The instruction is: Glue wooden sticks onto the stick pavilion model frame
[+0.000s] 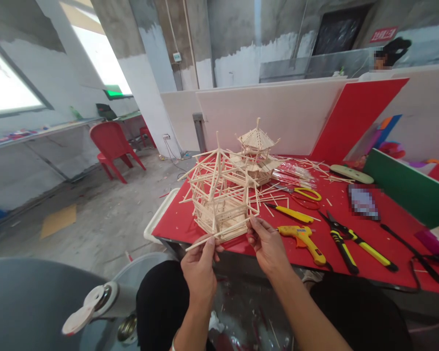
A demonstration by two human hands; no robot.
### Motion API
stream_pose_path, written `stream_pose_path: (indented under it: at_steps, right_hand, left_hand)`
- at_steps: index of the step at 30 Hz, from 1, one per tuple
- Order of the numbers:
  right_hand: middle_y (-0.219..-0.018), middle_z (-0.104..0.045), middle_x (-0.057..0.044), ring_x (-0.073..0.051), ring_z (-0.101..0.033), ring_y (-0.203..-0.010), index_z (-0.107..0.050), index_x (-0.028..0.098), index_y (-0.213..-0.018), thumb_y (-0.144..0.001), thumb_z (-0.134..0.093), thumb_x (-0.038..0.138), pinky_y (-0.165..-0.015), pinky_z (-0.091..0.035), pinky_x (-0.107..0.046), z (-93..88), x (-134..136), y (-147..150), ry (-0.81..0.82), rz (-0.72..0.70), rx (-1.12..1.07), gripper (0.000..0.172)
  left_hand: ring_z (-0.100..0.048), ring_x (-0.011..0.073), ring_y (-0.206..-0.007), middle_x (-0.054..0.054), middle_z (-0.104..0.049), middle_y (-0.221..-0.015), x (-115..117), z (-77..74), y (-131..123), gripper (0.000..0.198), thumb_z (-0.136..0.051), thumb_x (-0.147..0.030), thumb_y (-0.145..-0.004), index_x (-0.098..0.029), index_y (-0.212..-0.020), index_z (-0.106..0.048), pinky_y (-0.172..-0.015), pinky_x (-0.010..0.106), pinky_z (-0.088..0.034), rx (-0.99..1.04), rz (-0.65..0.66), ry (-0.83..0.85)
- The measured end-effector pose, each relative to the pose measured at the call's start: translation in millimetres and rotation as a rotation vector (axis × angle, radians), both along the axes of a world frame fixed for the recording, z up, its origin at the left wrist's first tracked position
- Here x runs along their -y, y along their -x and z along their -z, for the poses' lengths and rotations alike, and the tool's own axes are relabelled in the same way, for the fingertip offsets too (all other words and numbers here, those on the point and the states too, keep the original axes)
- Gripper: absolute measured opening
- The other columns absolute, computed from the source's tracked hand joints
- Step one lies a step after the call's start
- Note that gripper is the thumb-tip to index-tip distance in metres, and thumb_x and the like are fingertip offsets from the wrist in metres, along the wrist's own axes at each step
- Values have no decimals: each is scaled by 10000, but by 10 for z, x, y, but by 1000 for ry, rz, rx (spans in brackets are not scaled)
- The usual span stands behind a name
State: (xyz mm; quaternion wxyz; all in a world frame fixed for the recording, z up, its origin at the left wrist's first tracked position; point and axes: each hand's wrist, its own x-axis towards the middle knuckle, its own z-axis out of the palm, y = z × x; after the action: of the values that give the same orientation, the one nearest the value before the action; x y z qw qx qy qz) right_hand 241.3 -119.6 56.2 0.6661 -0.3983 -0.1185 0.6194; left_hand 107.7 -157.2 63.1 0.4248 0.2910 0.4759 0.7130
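A pale wooden stick model of a pavilion [221,195] stands near the front left edge of the red table [175,222]. My left hand [200,265] pinches one end of a long thin stick [219,233] that lies across the model's base. My right hand [267,243] pinches the other end of the same stick at the model's right corner. A smaller finished stick pavilion [256,151] stands just behind the first.
On the table to the right lie a yellow glue gun [304,240], yellow-handled pliers and cutters [346,243], scissors [303,193], a yellow knife [289,212] and loose sticks [296,175]. White and red boards [354,114] back the table. A red chair [113,146] stands left; a person is behind the partition.
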Motion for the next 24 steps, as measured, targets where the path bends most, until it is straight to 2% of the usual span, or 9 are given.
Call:
stream_pose_path:
  at_steps: [10,24]
  right_hand:
    - [-637,-661,32,-43,-528,-520,-695,175,-711,-503,-901,357,-406,-393,-121,1,-8,5,-3,0,8,345]
    - [-642,-661,30,-43,-525,-524,-698,171,-711,-480,-910,367,-406,-396,-120,16,-14,4,-2,1,-1,370]
  left_hand:
    - [-586,108,-499,37,-682,-594,-51,-25,10,199,-792,-309,-657,-126,-697,-726,-431,186,-406,-28,-59,23]
    - [-585,106,-496,39,-686,-595,-56,-39,18,204,-802,-299,-640,-122,-707,-728,-425,180,-402,-16,-51,25]
